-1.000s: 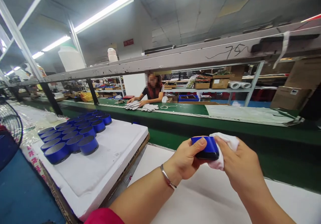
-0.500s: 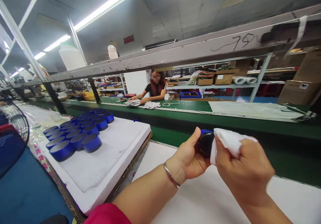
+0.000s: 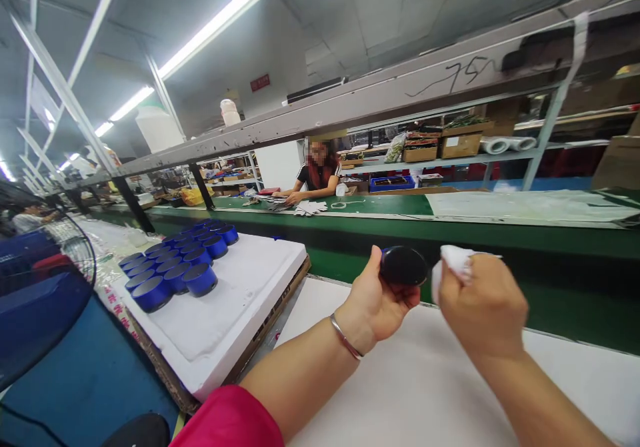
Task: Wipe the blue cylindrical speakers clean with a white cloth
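My left hand (image 3: 376, 300) is closed round a small blue cylindrical part (image 3: 403, 266), turned so its dark round face points at me. A thin bracelet sits on that wrist. My right hand (image 3: 481, 303) is closed on a crumpled white cloth (image 3: 453, 260), held just right of the part and a little apart from it. Both hands hover above a white foam sheet (image 3: 425, 393) in front of me.
Several more blue cylinders (image 3: 177, 267) stand in rows on a white foam tray (image 3: 240, 300) to my left. A green conveyor belt (image 3: 450, 233) runs across behind. A person (image 3: 320, 173) sits at the far side handling white pieces. A fan guard (image 3: 45, 287) is at far left.
My left hand has turned the blue part from side-on to face-on. My right hand has drawn the cloth off it and slightly to the right. The view has shifted right.
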